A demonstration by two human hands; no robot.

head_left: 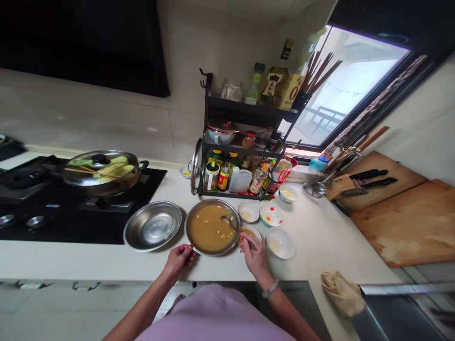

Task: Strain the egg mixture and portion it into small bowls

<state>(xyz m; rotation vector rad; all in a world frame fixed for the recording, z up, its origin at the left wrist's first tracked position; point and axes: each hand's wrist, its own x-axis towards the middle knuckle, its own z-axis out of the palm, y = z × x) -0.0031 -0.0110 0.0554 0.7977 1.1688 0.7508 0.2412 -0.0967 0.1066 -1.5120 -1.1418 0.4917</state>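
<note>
A round metal basin (208, 227) of brown liquid with small pale bits floating in it stands on the counter before me. My left hand (180, 259) is closed, thumb and fingers pinching the basin's near left rim. In my right hand (253, 255) is the handle of a metal spoon (230, 221), whose head dips into the liquid at the basin's right side. A small bowl (254, 230) sits partly hidden behind that hand. Close by are a white bowl (280, 243), a red-patterned bowl (271, 215) and another small bowl (248, 212).
Left of the basin lies an empty metal dish (152, 226); beyond it, a lidded pan (103, 175) stands on the black stove (88, 220). A rack (249, 109) of bottles and jars is behind. Knives in a block (343, 186), cutting boards (408, 222) and a cloth (343, 293) are at right.
</note>
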